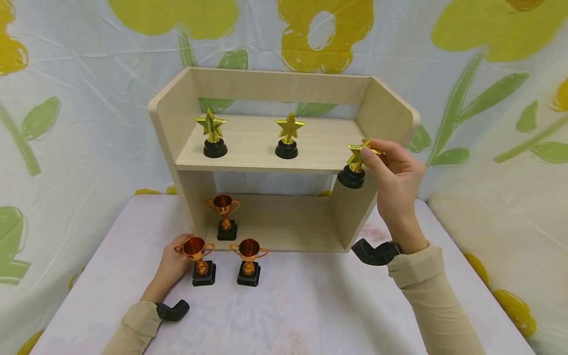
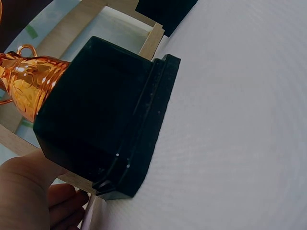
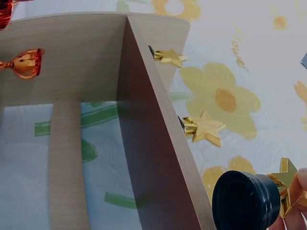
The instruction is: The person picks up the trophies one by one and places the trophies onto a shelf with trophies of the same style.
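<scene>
My right hand (image 1: 397,172) pinches a gold star trophy (image 1: 356,160) by its star, slightly tilted, at the right front edge of the upper board. Its round black base (image 3: 244,201) hangs free in the right wrist view. Two more star trophies, one left (image 1: 215,148) and one in the middle (image 1: 286,149), stand on that board. Low on the left, my left hand (image 1: 173,264) grips the side panel of the wooden shelf (image 1: 266,169), its fingertips partly hidden. Before it stands a bronze cup trophy (image 1: 203,273), its black base (image 2: 96,115) large in the left wrist view.
Another bronze cup trophy (image 1: 249,273) stands on the white tablecloth (image 1: 310,305) in front of the shelf. A third cup trophy (image 1: 227,230) occupies the lower level, at its left. Behind hangs a flower-patterned cloth (image 1: 88,64).
</scene>
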A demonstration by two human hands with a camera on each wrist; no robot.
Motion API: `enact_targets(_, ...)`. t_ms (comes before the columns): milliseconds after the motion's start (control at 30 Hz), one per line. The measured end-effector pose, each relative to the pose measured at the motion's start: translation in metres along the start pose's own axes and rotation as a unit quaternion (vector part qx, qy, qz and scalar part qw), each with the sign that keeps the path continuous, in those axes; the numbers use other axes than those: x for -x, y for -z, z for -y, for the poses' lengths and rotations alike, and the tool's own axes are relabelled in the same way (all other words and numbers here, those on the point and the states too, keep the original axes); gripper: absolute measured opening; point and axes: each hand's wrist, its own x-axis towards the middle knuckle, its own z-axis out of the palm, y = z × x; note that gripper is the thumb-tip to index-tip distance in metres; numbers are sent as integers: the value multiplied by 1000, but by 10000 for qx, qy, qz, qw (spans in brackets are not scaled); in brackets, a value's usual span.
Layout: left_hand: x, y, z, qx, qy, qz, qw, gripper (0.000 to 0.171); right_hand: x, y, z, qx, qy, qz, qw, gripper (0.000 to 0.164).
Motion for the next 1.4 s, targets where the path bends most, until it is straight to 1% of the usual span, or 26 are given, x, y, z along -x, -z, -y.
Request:
enact_targets(300,0,0,-2,-5,126,86,9999,27,-5,-1,0,170,-19,24,9999,19)
enact_targets(400,0,0,-1,20,119,39,9999,27,-8,-2,1,121,-39,9,9999,18)
enact_targets(467,0,-1,0,64,52,-14,10000,28,-9,-3,2,160,-20,19,9999,18)
enact_targets(633,-1,-3,3,115,-298,-216,9993,30,-12,-3,4,339,29,47,9994,17)
enact_targets(700,0,-4,3,100,-380,-255,9989,30,-13,-3,4,351,-7,23,9994,17)
enact_targets(933,0,-4,5,33,-276,-205,9994,29,-17,-3,1,398,-128,-117,9991,14)
enact_targets(1067,0,-3,4,85,-199,-218,9995,28,-19,-4,-2,440,-136,-146,9988,15)
enact_targets(1267,0,-3,1,194,-174,-226,9994,29,-22,-7,-5,825,-128,-266,9962,14)
enact_targets(1400,0,-3,0,169,-112,-210,9996,29,-24,-10,-6,1000,-158,-381,9941,14)
